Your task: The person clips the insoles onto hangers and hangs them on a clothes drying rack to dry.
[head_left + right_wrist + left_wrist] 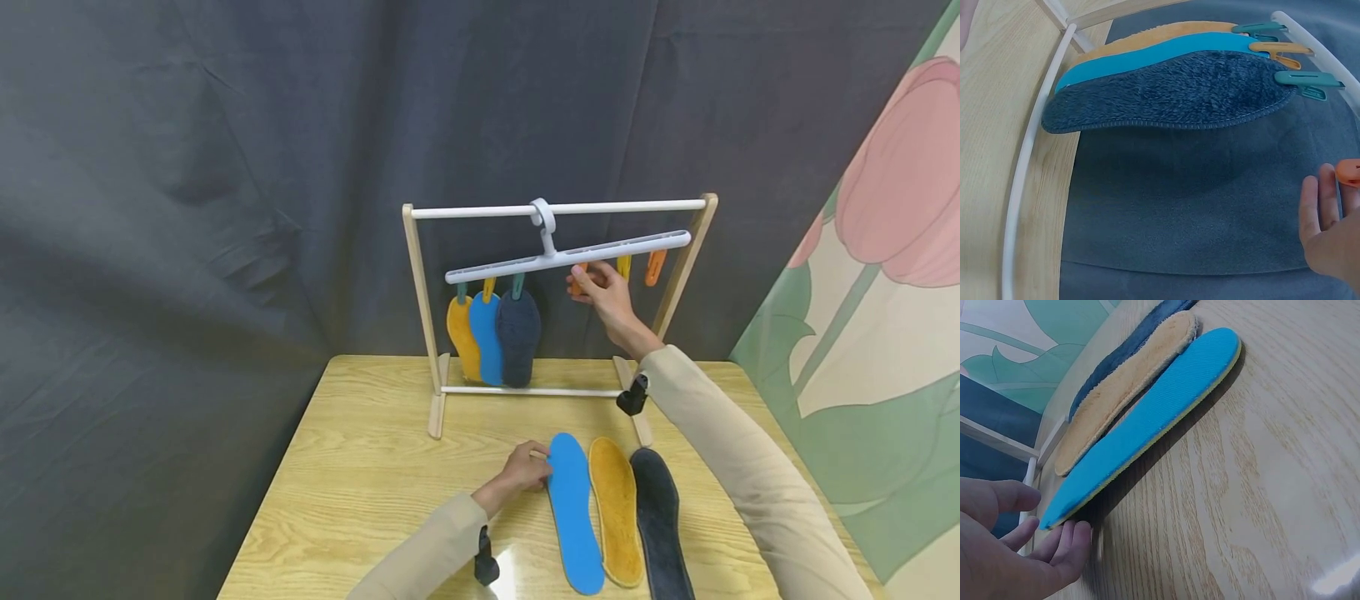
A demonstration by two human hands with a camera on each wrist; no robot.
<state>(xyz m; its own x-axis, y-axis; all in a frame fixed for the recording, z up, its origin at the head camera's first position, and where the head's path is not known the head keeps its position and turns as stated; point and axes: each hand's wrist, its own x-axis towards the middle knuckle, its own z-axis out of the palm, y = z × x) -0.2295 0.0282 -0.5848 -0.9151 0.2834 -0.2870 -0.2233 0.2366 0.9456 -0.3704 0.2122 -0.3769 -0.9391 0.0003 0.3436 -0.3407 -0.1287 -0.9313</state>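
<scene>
My right hand [609, 297] is up at the hanger, pinching an orange clip [578, 280] below its bar; in the right wrist view the clip is partly cut off. Down on the table, my left hand [527, 467] touches the end of a blue insole [573, 512]. In the left wrist view its fingers lie at the insole's tip and the thumb stands apart from it. The white hanger [570, 257] tilts, its left end lower. From it hang a yellow insole [461, 329], a blue insole [486, 337] and a dark fuzzy insole [1172, 94], each by a clip.
Beside the blue insole lie a tan fuzzy insole [617, 508] and a dark insole [662, 525]. A wooden rack [420, 292] with white rods carries the hanger. A yellow clip [624, 266] and another orange clip [656, 267] hang at the right. A dark curtain [225, 167] stands behind.
</scene>
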